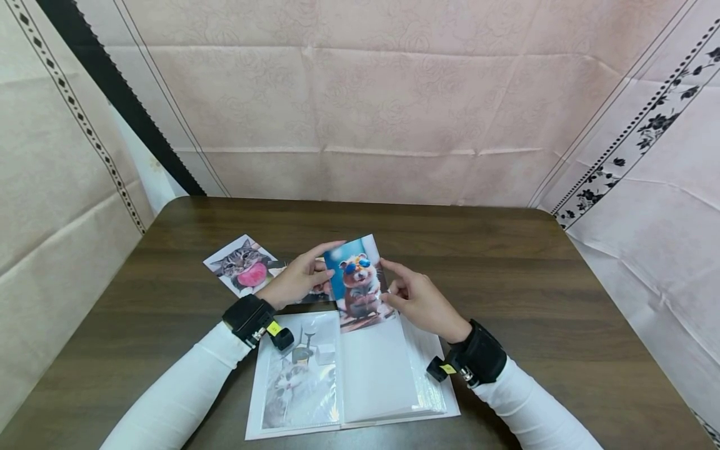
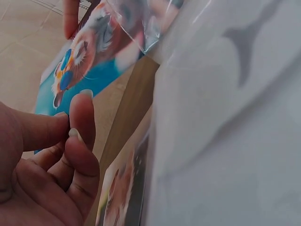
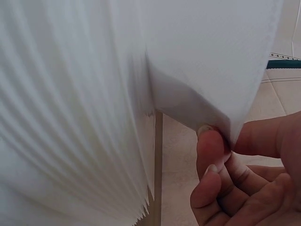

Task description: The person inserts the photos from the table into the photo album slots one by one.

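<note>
My left hand [image 1: 300, 275] pinches the left edge of a photo print [image 1: 360, 284] between thumb and fingers. The print shows a furry animal in blue sunglasses and stands tilted over the top of an open photo album [image 1: 292, 431]. Clear plastic [image 2: 150, 28] overlaps the print's lower part in the left wrist view. At the print's right edge is my right hand [image 1: 422, 303]; in the right wrist view its thumb and index finger pinch the corner of a white album sleeve [image 3: 202, 61]. The left album page [image 1: 304, 381] holds a faint picture under shiny plastic.
A cat photo [image 1: 242, 265] lies on the brown table [image 1: 506, 250] behind my left forearm. Another photo [image 1: 317, 297] lies partly hidden under my left hand. Patterned cloth [image 1: 394, 112] hangs beyond the table's far edge. Stacked album pages [image 3: 70, 117] fan out beside my right hand.
</note>
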A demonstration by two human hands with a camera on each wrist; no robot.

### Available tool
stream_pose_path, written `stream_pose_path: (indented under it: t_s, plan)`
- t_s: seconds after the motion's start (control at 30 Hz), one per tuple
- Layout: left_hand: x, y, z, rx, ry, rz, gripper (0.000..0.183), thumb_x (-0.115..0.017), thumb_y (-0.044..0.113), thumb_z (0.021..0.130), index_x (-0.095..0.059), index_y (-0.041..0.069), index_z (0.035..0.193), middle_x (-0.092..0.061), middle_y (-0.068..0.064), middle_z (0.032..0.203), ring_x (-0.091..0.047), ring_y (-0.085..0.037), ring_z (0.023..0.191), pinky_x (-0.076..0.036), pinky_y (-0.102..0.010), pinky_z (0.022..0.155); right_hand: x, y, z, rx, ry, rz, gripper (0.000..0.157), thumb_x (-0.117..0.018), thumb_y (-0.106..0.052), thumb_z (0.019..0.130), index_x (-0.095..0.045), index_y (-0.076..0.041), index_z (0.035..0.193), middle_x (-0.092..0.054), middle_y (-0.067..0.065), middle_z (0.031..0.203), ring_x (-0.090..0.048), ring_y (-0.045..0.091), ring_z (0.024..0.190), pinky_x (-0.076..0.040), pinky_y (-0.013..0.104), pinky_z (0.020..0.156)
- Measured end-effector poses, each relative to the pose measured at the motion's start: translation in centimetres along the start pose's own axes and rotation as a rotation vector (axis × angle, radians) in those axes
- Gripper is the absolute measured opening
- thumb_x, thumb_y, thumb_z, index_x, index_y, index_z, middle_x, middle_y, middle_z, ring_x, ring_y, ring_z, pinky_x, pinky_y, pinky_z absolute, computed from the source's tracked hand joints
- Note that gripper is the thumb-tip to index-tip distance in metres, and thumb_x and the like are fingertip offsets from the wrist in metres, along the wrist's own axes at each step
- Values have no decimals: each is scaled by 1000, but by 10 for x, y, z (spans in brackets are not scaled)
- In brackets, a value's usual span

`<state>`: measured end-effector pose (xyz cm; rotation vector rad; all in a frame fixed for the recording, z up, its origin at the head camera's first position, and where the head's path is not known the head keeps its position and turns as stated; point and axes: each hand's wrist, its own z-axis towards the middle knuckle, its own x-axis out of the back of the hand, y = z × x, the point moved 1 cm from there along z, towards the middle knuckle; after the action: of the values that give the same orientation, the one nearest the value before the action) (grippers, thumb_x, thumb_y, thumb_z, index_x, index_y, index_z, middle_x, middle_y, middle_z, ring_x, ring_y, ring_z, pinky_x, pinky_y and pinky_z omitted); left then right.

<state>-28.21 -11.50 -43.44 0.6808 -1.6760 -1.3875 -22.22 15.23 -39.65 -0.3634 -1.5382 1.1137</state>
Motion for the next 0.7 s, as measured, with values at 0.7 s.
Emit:
stream_pose_path:
  t_s: [0.7]
  plan:
    - [-2, -3, 2, -14, 11, 36, 53, -46, 12, 100, -34, 31, 148, -63, -17, 89, -62, -34, 79, -51, -41, 73, -2, 1, 0, -10, 15, 36, 62, -64, -13, 91, -38, -5, 146, -57, 5, 75, -52, 18, 68, -41, 24, 56]
